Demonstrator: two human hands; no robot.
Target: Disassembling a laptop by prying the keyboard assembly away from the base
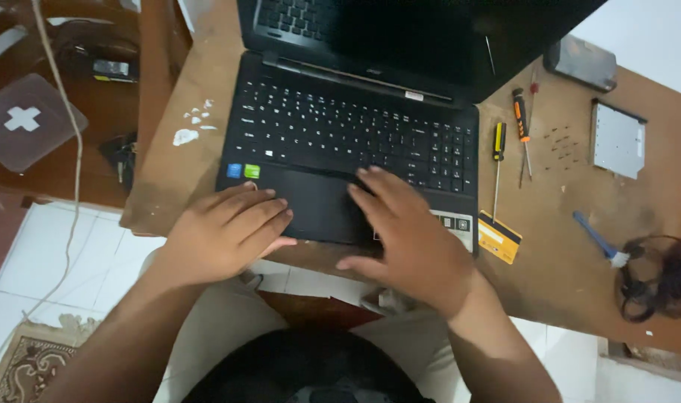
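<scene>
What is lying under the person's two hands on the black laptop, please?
The left hand rests on the laptop's palm rest beside the touchpad; the right hand covers the touchpad's right part and the palm rest. Whatever lies beneath the palms is hidden.

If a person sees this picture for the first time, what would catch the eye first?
First, the open black laptop in the middle of the brown table, with the left hand and right hand flat on its front edge by the touchpad. Next, the two screwdrivers and small screws lying to the right of it.
</scene>
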